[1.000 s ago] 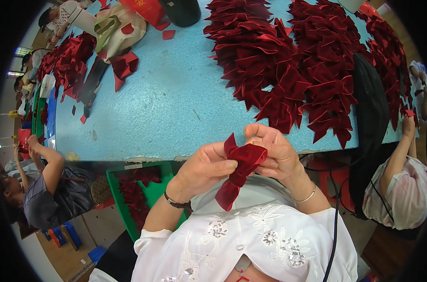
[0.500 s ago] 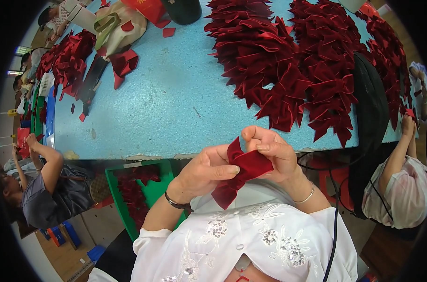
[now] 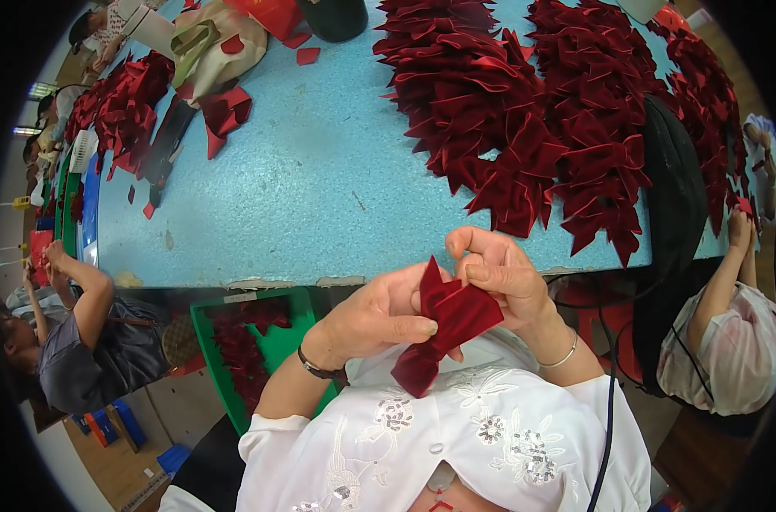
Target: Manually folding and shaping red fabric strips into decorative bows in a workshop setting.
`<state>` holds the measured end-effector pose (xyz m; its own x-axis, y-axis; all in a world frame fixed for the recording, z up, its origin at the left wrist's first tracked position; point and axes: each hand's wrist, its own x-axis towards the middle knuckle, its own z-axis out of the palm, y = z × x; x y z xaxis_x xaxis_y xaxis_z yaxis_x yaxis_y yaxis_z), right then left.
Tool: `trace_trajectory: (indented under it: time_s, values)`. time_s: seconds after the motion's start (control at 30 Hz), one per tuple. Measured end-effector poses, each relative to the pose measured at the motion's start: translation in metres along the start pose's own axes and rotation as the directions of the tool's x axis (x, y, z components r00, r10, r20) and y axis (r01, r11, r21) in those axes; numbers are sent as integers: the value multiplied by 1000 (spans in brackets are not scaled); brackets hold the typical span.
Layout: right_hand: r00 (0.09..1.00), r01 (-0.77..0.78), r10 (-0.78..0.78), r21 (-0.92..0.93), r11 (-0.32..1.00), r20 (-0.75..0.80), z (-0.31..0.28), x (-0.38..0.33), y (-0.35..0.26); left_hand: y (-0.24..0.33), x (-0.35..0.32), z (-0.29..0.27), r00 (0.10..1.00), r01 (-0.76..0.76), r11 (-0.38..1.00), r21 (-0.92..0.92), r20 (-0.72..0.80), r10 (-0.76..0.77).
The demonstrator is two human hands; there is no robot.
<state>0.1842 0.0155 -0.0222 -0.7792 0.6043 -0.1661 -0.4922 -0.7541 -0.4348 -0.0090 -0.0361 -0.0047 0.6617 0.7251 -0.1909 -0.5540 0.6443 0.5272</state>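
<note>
Pinching dark red velvet bow point(image 3: 443, 328) between both hands: left hand point(image 3: 379, 317) grip on lower side, right hand point(image 3: 499, 277) grip on upper end; long axis diagonal, above table point(image 3: 320, 188) edge.

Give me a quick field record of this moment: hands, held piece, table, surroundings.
left hand: pinching the red velvet piece from the left
right hand: gripping the same piece at its top
table: light blue, edge just ahead of the hands
pile of red bows: heaped on the table's right
green bin: below the table, holds red pieces
</note>
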Motion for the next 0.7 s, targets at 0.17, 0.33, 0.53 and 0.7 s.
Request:
trace_trajectory:
  time_s: [0.17,0.33,0.53,0.7]
  values:
    - [990,119,-128,-130,984,-62,2,-4,0,-3,0,0,979,-81,996,37,-186,87]
    - [945,204,-294,-448,871,-141,5,-5,1,-2,0,0,916,-111,982,154,-368,161]
    - [889,347,-452,-538,768,-73,-1,3,3,-1,1,5,892,-112,978,174,-416,176]
    - [892,342,-444,-515,786,-85,-12,3,0,4,-1,-2,912,16,995,103,-409,27]
